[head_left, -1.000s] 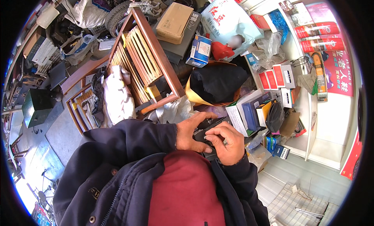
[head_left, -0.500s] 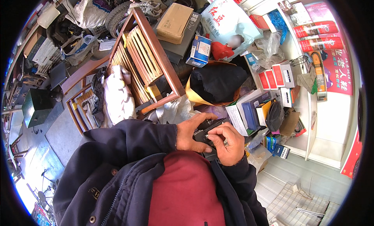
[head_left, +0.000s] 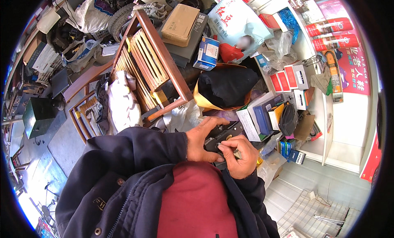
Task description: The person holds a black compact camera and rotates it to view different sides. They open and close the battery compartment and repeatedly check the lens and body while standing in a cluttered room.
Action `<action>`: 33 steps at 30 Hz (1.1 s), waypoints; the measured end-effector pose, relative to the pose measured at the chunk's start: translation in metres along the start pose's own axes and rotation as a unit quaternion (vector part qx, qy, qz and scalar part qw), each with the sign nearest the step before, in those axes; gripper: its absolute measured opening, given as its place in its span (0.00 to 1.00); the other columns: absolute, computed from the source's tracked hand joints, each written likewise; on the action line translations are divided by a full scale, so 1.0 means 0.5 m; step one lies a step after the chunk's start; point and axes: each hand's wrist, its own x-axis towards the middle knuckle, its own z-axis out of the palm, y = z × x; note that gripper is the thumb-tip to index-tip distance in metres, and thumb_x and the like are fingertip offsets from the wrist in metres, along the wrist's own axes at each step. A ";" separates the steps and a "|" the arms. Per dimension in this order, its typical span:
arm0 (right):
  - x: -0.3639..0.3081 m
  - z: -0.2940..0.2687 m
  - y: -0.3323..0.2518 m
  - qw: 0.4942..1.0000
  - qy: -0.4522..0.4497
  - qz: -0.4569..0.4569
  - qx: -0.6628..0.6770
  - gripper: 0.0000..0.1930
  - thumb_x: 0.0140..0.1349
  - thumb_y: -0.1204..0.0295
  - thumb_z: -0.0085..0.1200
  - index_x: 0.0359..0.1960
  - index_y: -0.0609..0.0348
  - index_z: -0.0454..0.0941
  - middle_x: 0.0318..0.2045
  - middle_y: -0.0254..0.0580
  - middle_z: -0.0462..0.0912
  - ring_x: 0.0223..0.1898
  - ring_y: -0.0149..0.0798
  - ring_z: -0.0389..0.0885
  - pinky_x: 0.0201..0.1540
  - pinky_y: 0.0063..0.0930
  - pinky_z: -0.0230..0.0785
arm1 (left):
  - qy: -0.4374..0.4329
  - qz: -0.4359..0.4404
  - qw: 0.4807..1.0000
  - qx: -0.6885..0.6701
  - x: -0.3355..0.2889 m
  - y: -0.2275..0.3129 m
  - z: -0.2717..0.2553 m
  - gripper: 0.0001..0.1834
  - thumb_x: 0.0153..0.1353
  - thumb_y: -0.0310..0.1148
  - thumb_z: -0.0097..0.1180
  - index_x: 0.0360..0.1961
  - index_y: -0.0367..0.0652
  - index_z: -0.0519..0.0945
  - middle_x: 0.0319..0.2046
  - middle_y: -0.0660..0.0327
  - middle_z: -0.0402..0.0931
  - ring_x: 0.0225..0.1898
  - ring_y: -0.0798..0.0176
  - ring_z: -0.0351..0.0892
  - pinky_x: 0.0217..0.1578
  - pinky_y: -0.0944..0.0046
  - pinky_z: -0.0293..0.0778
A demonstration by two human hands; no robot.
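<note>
Close in front of my body, a black boxy device (head_left: pixel 223 134) with a small brass-coloured round spot lies between my hands. My left hand (head_left: pixel 200 140) grips it from the left, forefinger stretched along the far side and thumb along the near side. My right hand (head_left: pixel 243 157) is closed in a pinch at the near part of the device, thumb against forefinger. A small silvery piece (head_left: pixel 219 144) shows at those fingertips, too small to name. Both palms and the underside of the device are hidden.
Beyond my hands stands a yellow-edged bag with black cloth (head_left: pixel 226 87). A brown wooden frame with slats (head_left: pixel 179 76) leans at the left. Small boxes (head_left: pixel 262 118) crowd the right, beside a white shelf (head_left: pixel 326 127). A wire grid (head_left: pixel 308 213) lies lower right.
My right hand has shifted slightly down, uncovering more of the black device and its brass-coloured spot. The left hand keeps its grip. The whole view has tilted a little.
</note>
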 end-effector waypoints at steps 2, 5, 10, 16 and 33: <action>-0.005 0.001 0.002 1.000 0.011 -0.010 -0.010 0.06 0.60 0.81 0.71 0.36 0.64 0.84 0.33 0.44 0.86 0.32 0.39 0.86 0.37 0.28 0.77 | 0.011 0.009 1.000 0.006 0.001 0.002 0.002 0.56 0.47 0.36 0.83 0.74 0.37 0.63 0.67 0.45 0.67 0.71 0.44 0.68 0.71 0.52 0.66; -0.007 0.005 0.009 0.998 0.024 -0.055 -0.024 0.09 0.59 0.80 0.72 0.38 0.61 0.84 0.34 0.45 0.87 0.33 0.44 0.88 0.34 0.31 0.78 | 0.031 0.033 0.999 0.006 0.002 0.005 0.005 0.56 0.46 0.37 0.83 0.74 0.37 0.63 0.68 0.44 0.65 0.72 0.42 0.67 0.72 0.52 0.66; -0.015 0.015 0.009 0.996 0.051 -0.059 -0.039 0.09 0.58 0.81 0.72 0.37 0.61 0.83 0.34 0.45 0.87 0.32 0.47 0.88 0.35 0.33 0.78 | 0.056 0.037 0.997 0.035 0.003 0.010 0.006 0.55 0.46 0.36 0.83 0.74 0.38 0.64 0.69 0.42 0.63 0.74 0.40 0.65 0.72 0.51 0.65; -0.009 0.024 0.013 0.997 0.062 -0.050 -0.020 0.09 0.58 0.81 0.72 0.37 0.61 0.83 0.34 0.45 0.87 0.32 0.46 0.88 0.35 0.33 0.78 | 0.065 0.029 0.997 0.029 0.006 0.009 -0.001 0.54 0.47 0.35 0.83 0.73 0.38 0.64 0.69 0.42 0.62 0.75 0.40 0.63 0.72 0.52 0.64; 0.020 0.017 0.023 0.965 0.015 0.197 0.172 0.05 0.67 0.76 0.68 0.35 0.65 0.84 0.29 0.34 0.87 0.30 0.23 0.80 0.34 0.20 0.71 | 0.067 0.009 0.998 0.010 0.013 -0.006 -0.015 0.55 0.46 0.33 0.83 0.74 0.38 0.64 0.68 0.45 0.65 0.71 0.46 0.68 0.70 0.54 0.67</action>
